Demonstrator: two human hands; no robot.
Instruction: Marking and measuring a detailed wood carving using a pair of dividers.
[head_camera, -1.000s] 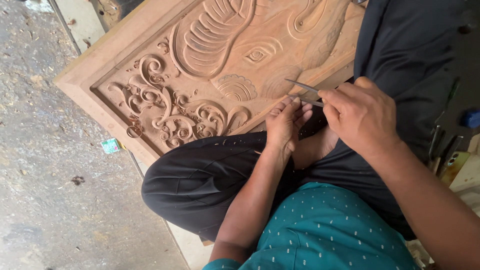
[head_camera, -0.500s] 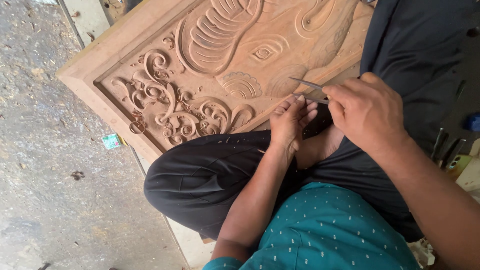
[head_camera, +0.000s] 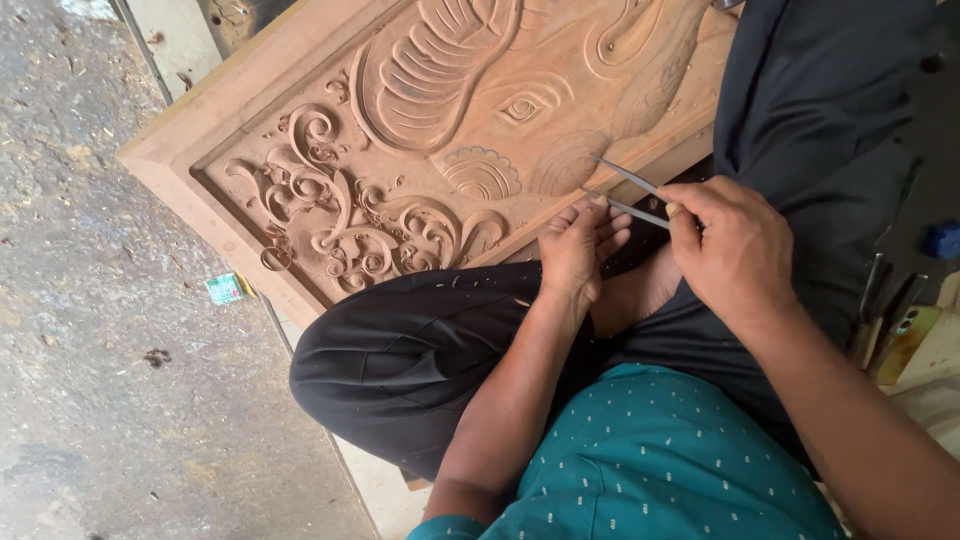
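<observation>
A large carved wooden panel (head_camera: 400, 130) with scrolls, a feathered ear shape and an eye lies on the floor before me. My right hand (head_camera: 735, 250) grips two thin metal carving chisels (head_camera: 630, 195) whose tips point at the panel's lower right edge. My left hand (head_camera: 580, 245) rests beside the blades, with its fingertips touching the lower one. I sit cross-legged in black trousers (head_camera: 420, 360) and a teal dotted shirt (head_camera: 660, 460), my knee at the panel's near edge.
Rough grey concrete floor (head_camera: 90, 350) covers the left side, with a small green wrapper (head_camera: 226, 288) near the panel's corner. Several hand tools (head_camera: 890, 320) lie at the right edge beside a blue object (head_camera: 942, 240).
The view has shifted slightly, so the panel sits a bit further right in frame. Both hands stay together at the chisels with only small movement.
</observation>
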